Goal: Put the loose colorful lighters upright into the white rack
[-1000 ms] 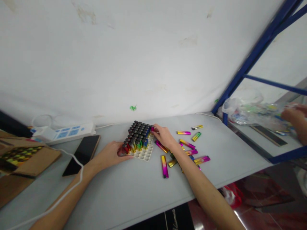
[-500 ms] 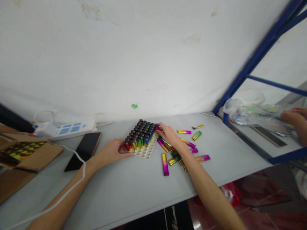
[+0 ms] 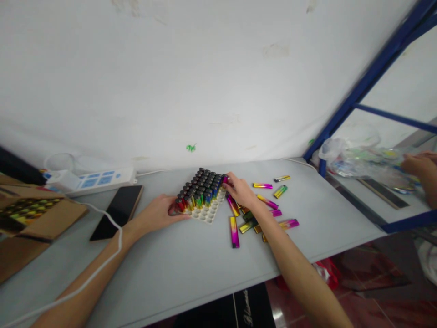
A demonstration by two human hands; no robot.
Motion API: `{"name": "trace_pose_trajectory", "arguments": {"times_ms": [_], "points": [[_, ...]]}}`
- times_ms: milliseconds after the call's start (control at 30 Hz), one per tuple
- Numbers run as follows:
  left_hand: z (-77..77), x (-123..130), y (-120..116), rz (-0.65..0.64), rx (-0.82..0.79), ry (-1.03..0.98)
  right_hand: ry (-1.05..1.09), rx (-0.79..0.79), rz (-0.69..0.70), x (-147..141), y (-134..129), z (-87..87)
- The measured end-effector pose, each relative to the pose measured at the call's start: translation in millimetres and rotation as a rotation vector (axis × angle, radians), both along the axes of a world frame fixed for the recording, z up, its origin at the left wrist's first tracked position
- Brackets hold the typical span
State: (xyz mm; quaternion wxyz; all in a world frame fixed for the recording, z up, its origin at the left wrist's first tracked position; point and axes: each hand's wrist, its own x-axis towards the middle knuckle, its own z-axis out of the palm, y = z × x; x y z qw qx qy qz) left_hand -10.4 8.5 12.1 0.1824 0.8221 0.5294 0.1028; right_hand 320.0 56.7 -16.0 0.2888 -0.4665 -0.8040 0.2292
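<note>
Right hand (image 3: 241, 190) pinched a purple lighter (image 3: 225, 179), roughly upright. I noted the tray (image 3: 208, 214) just left of that hand, its open cups slanting nearer me. Left hand (image 3: 160, 212), farther from the lighter, gripped the tray's left end.

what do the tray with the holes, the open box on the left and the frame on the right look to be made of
Tray: off-white, matte, likely moulded plastic, going by its even round hollows.
Open box: plain brown cardboard, by its creased flaps.
Frame: probably metal with blue paint, judging by its slim, straight bars.
</note>
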Motion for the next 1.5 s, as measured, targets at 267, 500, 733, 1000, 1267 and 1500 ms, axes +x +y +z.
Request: {"name": "trace_pose_trajectory", "arguments": {"times_ms": [267, 500, 733, 1000, 1267, 1500], "points": [[0.5, -0.3, -0.3, 0.026, -0.023, -0.003, 0.018, 0.036, 0.006, -3.2, -0.2, -2.7], [2.6, 0.2, -0.2, 0.04, -0.045, -0.004, -0.02, 0.043, 0.0, -2.7, 0.7, -4.5], [5.4, 1.7, -0.9, 0.041, -0.049, 0.01, 0.037, 0.017, 0.023, 1.3, -0.4, -3.0], [5.2, -1.1, -1.7, 0.007, -0.022, 0.012, -0.06, -0.044, -0.023, 2.2, 3.6, 2.0], [5.5, 0.1, -0.2, 0.001, -0.038, 0.002, 0.027, -0.054, -0.048, -1.5, 2.9, -3.1], [1.9, -1.2, 2.2, 0.014, -0.051, -0.015, 0.005, -0.06, -0.059, -4.4, 2.2, -0.1]]}}
